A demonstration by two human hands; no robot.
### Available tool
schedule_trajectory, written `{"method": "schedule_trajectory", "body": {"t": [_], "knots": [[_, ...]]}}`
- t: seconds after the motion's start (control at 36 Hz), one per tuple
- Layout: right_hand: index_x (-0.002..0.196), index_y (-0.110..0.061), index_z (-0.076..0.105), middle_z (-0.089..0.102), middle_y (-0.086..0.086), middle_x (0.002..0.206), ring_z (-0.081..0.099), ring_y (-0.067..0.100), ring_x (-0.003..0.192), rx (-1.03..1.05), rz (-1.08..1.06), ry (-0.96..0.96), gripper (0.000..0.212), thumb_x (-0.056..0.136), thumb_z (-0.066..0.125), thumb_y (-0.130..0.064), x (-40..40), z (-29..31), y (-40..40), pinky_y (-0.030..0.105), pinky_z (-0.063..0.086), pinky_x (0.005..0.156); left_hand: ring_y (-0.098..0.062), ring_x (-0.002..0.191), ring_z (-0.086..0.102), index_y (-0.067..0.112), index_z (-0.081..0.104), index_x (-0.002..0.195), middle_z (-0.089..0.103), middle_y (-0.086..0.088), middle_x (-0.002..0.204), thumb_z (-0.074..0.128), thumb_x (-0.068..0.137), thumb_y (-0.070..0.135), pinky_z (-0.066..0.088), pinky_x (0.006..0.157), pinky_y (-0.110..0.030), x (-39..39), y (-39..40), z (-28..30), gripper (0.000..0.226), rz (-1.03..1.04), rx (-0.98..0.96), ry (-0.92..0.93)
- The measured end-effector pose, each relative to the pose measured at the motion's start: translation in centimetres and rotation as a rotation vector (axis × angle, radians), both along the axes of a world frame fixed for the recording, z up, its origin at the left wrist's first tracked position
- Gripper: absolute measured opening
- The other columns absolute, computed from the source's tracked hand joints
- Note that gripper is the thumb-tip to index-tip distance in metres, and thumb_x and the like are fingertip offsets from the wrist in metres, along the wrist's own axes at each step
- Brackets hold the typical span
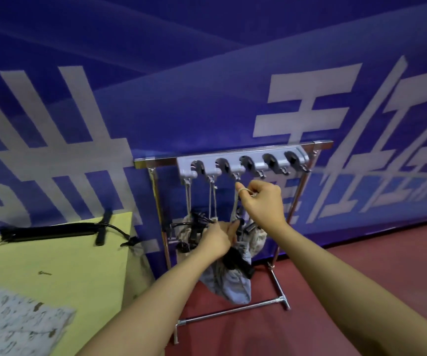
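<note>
A person stands before a blue banner (207, 73) with large white Chinese characters. The characters are cut by the edges of the view and a little blurred, so they cannot be read with certainty.

In front of the banner stands a thin rack (233, 310) of shiny metal tubes. Along its top bar is fixed a grey plastic hook strip (243, 160) with five round black-lined clamps and small hooks under them.

The right hand (261, 201) is just under the third hook from the left end of the strip. Its thumb and forefinger pinch a pale cord (234, 209), which goes around the forefinger. The other fingers are curled in.

The cord runs down to a soft blue-grey cloth bag (233, 283) with a faded pattern, which hangs low inside the rack, near its middle. The left hand (217, 238) grips the gathered top of this bag, fingers curled round the cloth. Something black shows at the hand, but what it is cannot be told.

A second bag (185, 232), of pale patterned cloth, hangs by cords from the two left hooks, with black cables at its mouth.

At the left is a yellow-green table (53, 265). A black hand pump (53, 231) lies along its far edge, a small screw (44, 272) near the middle, and a grey patterned cloth (9, 322) at its near left corner. The floor (335, 278) is dark red.
</note>
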State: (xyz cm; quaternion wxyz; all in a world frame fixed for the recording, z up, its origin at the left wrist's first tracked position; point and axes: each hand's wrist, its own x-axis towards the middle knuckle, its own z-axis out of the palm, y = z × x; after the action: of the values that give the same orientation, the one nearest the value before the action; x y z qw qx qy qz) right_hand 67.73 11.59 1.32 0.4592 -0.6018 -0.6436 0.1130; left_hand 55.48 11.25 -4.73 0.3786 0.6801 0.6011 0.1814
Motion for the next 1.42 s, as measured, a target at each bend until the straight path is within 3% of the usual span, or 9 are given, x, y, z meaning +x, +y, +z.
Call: {"method": "schedule_trajectory", "body": {"t": [0.11, 0.22, 0.53, 0.75, 0.86, 1.0, 1.17, 1.28, 1.42], "knots": [[0.048, -0.023, 0.023, 0.023, -0.004, 0.040, 0.025, 0.014, 0.043, -0.045, 0.002, 0.003, 0.058, 0.089, 0.063, -0.028, 5.1, -0.8, 0.8, 0.033, 0.027, 0.050, -0.039, 0.085, 0.064, 0.010, 0.061, 0.064, 0.068, -0.027, 0.084, 0.029, 0.088, 0.059, 0.049, 0.085, -0.045, 5.3, 1.7, -2.3, 0.063, 0.020, 0.012, -0.034], [0.049, -0.019, 0.023, 0.023, -0.004, 0.042, 0.024, 0.016, 0.045, -0.116, 0.009, 0.023, 0.057, 0.089, 0.062, -0.030, 9.9, -1.8, 2.5, 0.033, 0.025, 0.052, -0.035, 0.085, 0.065, 0.006, 0.064, 0.074, 0.069, -0.024, 0.087, 0.039, 0.099, 0.040, 0.050, 0.081, -0.038, 10.4, 2.5, -2.9, 0.050, 0.026, -0.020, -0.072], [0.055, -0.016, 0.039, 0.040, -0.001, 0.048, 0.038, 0.019, 0.051, -0.351, 0.002, -0.046, 0.039, 0.085, 0.063, -0.025, 17.8, -4.2, 6.8, 0.028, 0.028, 0.050, -0.016, 0.051, 0.042, 0.019, 0.047, 0.059, 0.047, 0.000, 0.054, 0.049, 0.098, 0.024, 0.028, 0.051, -0.030, 17.7, 6.5, -1.3, 0.039, 0.117, 0.041, -0.150], [0.064, -0.022, 0.035, 0.039, -0.002, 0.061, 0.035, 0.017, 0.054, -0.363, 0.097, 0.062, 0.030, 0.087, 0.052, -0.014, 19.3, -3.7, 10.9, 0.032, 0.030, 0.055, 0.001, 0.053, 0.061, 0.011, 0.063, 0.076, 0.067, -0.007, 0.073, 0.054, 0.094, 0.013, 0.046, 0.051, -0.014, 19.5, 10.9, 0.5, 0.020, 0.266, 0.108, -0.272], [0.070, -0.020, 0.040, 0.041, -0.002, 0.074, 0.037, 0.011, 0.061, -0.302, 0.125, 0.102, 0.025, 0.092, 0.045, -0.009, 20.1, -3.9, 12.8, 0.027, 0.030, 0.056, -0.018, 0.068, 0.066, 0.006, 0.069, 0.081, 0.070, -0.010, 0.076, 0.054, 0.094, 0.018, 0.052, 0.066, -0.028, 20.5, 13.2, 1.2, 0.022, 0.297, 0.175, -0.207], [0.092, -0.008, 0.053, 0.046, 0.004, 0.093, 0.045, 0.013, 0.075, -0.290, 0.151, 0.040, 0.011, 0.096, 0.042, -0.005, 20.2, -5.1, 14.4, 0.020, 0.031, 0.060, -0.019, 0.064, 0.059, 0.006, 0.067, 0.080, 0.063, -0.003, 0.071, 0.049, 0.095, 0.018, 0.050, 0.064, -0.033, 21.5, 14.7, 0.9, 0.026, 0.416, 0.147, -0.200], [0.115, -0.001, 0.058, 0.057, 0.013, 0.113, 0.056, 0.029, 0.096, -0.407, 0.069, -0.112, 0.024, 0.097, 0.042, -0.006, 20.2, -6.8, 16.2, 0.044, 0.050, 0.075, -0.016, 0.052, 0.060, 0.006, 0.066, 0.079, 0.066, -0.016, 0.076, 0.048, 0.096, 0.019, 0.057, 0.064, -0.041, 21.9, 15.7, -0.6, 0.028, 0.464, 0.095, -0.177], [0.089, -0.008, 0.052, 0.054, 0.014, 0.087, 0.046, 0.025, 0.070, -0.473, 0.085, -0.167, 0.014, 0.097, 0.040, -0.005, 20.3, -7.9, 16.4, 0.034, 0.035, 0.056, -0.029, 0.067, 0.068, 0.006, 0.063, 0.076, 0.067, -0.017, 0.076, 0.049, 0.096, 0.018, 0.057, 0.069, -0.048, 21.8, 15.9, -2.0, 0.028, 0.419, 0.072, -0.137], [0.082, -0.010, 0.043, 0.049, 0.009, 0.084, 0.045, 0.025, 0.070, -0.478, 0.066, -0.172, 0.017, 0.099, 0.040, -0.013, 20.4, -8.4, 15.9, 0.033, 0.033, 0.057, -0.030, 0.080, 0.063, 0.010, 0.060, 0.079, 0.062, -0.009, 0.078, 0.049, 0.095, 0.013, 0.050, 0.071, -0.035, 21.8, 15.8, -2.3, 0.019, 0.338, 0.021, -0.113]]}}
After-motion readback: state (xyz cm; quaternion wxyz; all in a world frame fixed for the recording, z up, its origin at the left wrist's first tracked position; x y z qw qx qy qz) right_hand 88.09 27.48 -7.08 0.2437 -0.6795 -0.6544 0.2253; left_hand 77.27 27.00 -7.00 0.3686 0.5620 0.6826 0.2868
